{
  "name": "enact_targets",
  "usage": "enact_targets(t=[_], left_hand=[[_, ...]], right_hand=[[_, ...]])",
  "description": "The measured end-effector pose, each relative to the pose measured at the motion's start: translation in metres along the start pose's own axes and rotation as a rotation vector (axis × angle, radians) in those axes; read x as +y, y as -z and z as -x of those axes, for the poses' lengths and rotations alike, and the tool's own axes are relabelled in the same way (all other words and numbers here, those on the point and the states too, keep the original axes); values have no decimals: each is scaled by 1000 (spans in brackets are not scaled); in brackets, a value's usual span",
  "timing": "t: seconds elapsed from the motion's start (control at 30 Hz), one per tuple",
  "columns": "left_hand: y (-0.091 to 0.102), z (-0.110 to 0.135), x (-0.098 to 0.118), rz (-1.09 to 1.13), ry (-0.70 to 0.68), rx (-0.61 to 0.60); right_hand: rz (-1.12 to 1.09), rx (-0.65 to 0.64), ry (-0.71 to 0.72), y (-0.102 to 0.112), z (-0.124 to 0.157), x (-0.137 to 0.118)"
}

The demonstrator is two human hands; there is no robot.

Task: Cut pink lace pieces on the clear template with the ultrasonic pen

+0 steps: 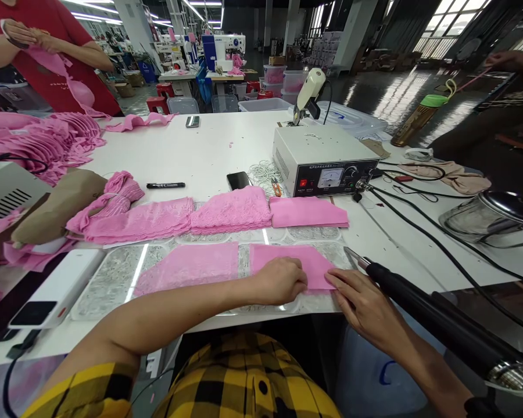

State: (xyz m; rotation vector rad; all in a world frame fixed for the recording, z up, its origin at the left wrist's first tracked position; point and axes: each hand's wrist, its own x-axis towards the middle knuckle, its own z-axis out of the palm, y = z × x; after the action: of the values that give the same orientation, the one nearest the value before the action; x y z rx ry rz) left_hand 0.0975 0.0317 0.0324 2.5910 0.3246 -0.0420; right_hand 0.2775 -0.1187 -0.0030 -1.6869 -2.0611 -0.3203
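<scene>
A smooth pink fabric piece (pixel 283 258) lies on the patterned clear mat (pixel 100 284) in front of me. My left hand (pixel 283 281) rests on it, its fingers curled down and closed on the cloth. At the right corner, my right hand (pixel 366 296) has its fingertips together on the fabric's edge. Beside that hand, a black pen-shaped tool (pixel 418 302) with a pointed metal tip slants past; whether the hand touches it I cannot tell. A pink lace piece (pixel 192 264) lies flat to the left, partly behind my forearm.
Behind the mat sit lace stacks (pixel 230 209) and a plain pink stack (pixel 309 212). A control box (pixel 326 159) with cables stands beyond, near a phone (pixel 238 180) and marker (pixel 165 186). A power bank (pixel 56 287) lies left, a glass jug (pixel 483 217) right. A person in red (pixel 78 64) handles pink garments.
</scene>
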Motion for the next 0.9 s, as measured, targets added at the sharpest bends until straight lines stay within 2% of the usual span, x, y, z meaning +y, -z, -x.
enact_targets(t=[0.23, 0.37, 0.5, 0.6, 0.9], left_hand=[[1, -1, -2, 76, 6, -13], [1, -1, -2, 112, 18, -4], [3, 0, -3, 167, 22, 19], [5, 1, -5, 216, 32, 54], [11, 16, -14, 514, 133, 104]], right_hand=[[14, -1, 4, 0, 0, 0], [12, -2, -40, 4, 1, -2], [9, 47, -73, 6, -8, -12], [13, 79, -90, -1, -16, -18], [98, 169, -48, -21, -11, 10]])
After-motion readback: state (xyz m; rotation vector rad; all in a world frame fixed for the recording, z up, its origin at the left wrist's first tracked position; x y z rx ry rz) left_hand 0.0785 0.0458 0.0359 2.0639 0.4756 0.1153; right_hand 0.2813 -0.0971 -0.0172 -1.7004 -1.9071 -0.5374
